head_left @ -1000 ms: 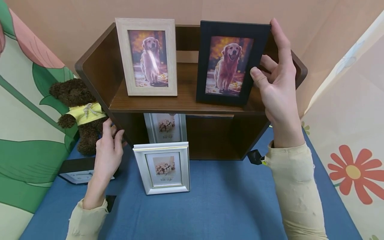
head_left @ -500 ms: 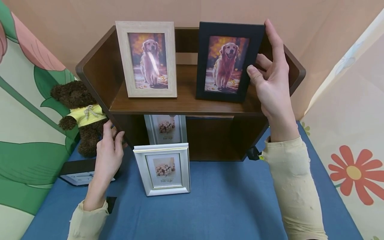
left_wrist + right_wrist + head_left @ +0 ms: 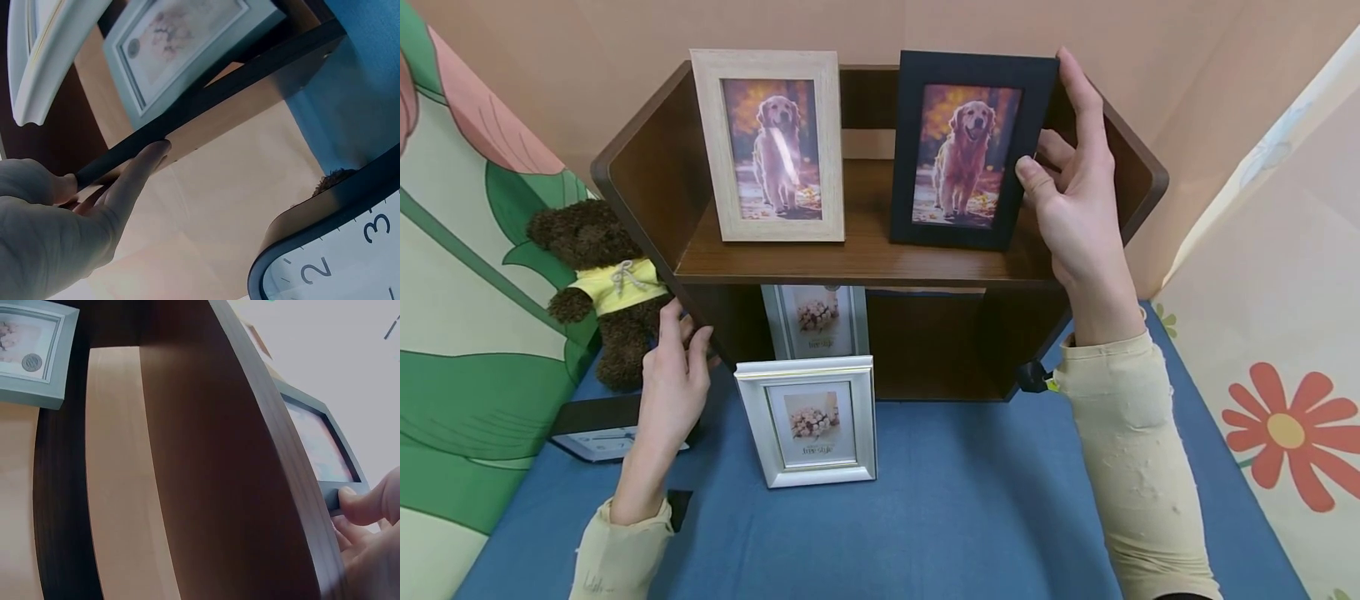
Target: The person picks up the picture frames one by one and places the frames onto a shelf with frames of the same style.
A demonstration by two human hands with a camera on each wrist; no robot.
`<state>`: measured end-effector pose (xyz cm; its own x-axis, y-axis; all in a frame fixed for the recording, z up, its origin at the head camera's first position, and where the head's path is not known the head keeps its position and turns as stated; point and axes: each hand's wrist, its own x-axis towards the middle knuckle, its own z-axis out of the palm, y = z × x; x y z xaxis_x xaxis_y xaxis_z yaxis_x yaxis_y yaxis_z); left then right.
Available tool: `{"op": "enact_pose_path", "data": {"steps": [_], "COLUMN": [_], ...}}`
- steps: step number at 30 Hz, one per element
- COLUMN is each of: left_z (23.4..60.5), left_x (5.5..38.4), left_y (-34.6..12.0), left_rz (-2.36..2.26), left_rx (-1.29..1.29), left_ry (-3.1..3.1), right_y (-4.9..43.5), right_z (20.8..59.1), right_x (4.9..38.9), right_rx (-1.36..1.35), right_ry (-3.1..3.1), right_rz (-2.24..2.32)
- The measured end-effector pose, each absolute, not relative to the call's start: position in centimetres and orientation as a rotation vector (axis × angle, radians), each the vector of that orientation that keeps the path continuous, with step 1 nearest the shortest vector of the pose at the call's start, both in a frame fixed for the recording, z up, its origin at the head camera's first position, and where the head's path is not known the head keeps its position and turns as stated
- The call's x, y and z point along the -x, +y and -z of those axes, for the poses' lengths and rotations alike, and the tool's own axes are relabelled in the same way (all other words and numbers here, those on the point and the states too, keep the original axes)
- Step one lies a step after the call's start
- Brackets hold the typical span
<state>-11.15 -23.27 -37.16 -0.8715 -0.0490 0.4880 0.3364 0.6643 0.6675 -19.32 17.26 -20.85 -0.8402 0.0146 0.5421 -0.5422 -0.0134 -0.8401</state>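
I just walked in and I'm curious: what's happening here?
A person's right hand pinches the edge of a black photo frame at the upper shelf, beside a cream frame. The left hand grips the left side of the brown shelf unit. A silver frame stands in front, a gray frame is in the lower compartment, and a teddy bear and clock are to the left.

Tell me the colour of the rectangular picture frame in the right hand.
The rectangular picture frame is near-black, clearest in the head view.

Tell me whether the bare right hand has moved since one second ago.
Yes. In the head view, the right hand has shifted slightly left, judged against the dark brown wooden shelf.
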Motion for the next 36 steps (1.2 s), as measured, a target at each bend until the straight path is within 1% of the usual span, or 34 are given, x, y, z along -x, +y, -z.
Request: {"op": "enact_pose_path", "data": {"steps": [14, 36], "left_z": [37.09, 37.09], "left_x": [11.15, 11.01], "left_y": [-23.24, -23.52], "left_rz": [1.11, 1.083], "left_rx": [0.212, 0.23], "left_ry": [-2.413, -2.412], "right_y": [17.53, 17.44], "right_z": [21.0, 21.56], "right_x": [19.41, 19.75], "right_rx": [-0.599, -0.593], "right_ry": [-1.938, -1.968], "right_rz": [-1.9, -1.895]}}
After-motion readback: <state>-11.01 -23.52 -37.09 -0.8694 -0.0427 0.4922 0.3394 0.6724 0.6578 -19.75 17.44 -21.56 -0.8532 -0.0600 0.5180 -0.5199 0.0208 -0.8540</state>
